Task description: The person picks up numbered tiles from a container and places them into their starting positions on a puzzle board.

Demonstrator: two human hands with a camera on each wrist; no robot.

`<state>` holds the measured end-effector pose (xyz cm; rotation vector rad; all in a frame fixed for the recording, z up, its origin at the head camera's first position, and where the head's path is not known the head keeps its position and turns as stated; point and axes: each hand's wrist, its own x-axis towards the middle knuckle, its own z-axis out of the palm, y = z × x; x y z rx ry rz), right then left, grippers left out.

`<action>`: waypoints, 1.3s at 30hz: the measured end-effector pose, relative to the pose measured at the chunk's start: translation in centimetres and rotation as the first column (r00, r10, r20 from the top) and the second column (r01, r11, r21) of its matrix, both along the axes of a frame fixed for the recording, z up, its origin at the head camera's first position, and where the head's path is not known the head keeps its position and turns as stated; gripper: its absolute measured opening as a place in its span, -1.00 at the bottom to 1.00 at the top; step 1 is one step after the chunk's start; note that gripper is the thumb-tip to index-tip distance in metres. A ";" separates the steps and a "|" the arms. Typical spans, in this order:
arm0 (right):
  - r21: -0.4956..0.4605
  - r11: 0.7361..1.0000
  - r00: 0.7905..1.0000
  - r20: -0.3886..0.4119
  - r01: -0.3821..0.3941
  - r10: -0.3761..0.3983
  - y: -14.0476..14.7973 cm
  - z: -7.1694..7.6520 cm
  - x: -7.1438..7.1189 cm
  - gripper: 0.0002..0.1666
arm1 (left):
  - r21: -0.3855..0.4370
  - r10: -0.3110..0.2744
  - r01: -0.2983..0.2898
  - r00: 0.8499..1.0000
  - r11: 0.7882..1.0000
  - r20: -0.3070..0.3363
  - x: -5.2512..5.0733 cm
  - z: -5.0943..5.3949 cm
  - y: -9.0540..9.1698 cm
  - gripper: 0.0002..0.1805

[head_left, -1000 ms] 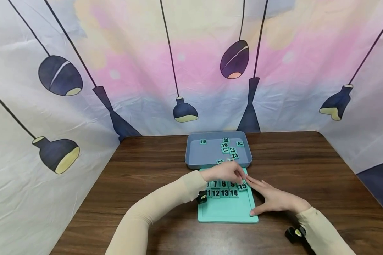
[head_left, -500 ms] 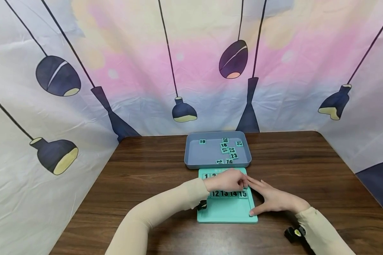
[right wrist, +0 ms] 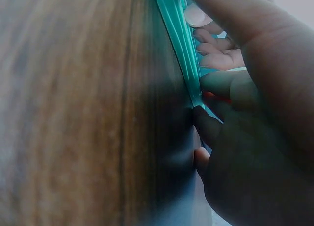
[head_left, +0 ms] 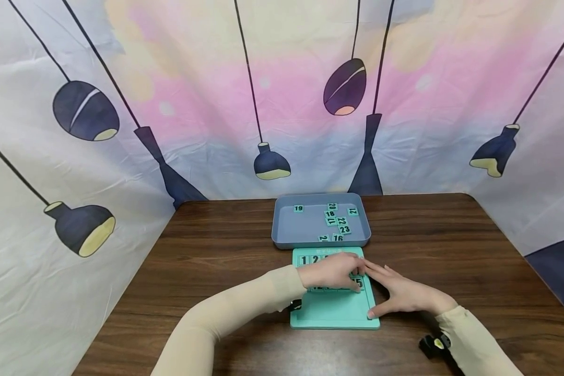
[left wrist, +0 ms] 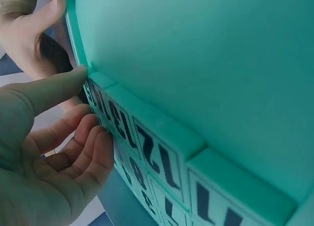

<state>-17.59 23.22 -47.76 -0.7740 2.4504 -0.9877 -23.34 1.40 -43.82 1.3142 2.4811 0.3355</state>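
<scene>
The head view showed numbered tiles (head_left: 303, 260) laid up to 15 on the board (head_left: 331, 312), loose tiles (head_left: 344, 230) remaining in the tray (head_left: 289, 225), left hand (head_left: 332, 270) relaxed, right hand (head_left: 406, 293) spread, neither gripping.

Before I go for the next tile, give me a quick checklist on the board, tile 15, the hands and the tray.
1. Board steadied: ok, the right hand is at its right edge.
2. Tile 15 fully seated: cannot tell, the left hand partly covers it.
3. Left hand clear of the board: not ok, it is over the tiles, thumb at tile 15.
4. Tile 16 available: ok, in the tray at the near wall, its lower part hidden.
5. Tray in reach: probably ok, it lies just past the board's far edge.
</scene>
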 end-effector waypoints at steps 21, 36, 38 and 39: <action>-0.013 1.000 0.999 -0.028 -0.026 0.026 0.1 -0.1 -0.3 0.36 | 0.204 0.296 -0.330 0.938 0.922 0.179 -10.4 4.7 -2.0 -0.69; -0.003 1.000 1.000 -0.019 -0.021 0.021 0.0 -0.1 -0.2 0.36 | 0.018 0.333 -0.338 0.933 0.941 0.134 -11.4 1.5 -1.9 -0.89; -0.003 1.000 1.000 -0.018 -0.023 0.023 0.0 -0.1 -0.3 0.36 | 0.007 0.335 -0.338 0.934 0.941 0.123 -11.4 1.4 -1.8 -0.90; -0.003 1.000 1.000 -0.018 -0.023 0.022 0.0 -0.2 -0.3 0.36 | -0.004 0.331 -0.333 0.936 0.943 0.118 -11.3 1.3 -1.7 -0.87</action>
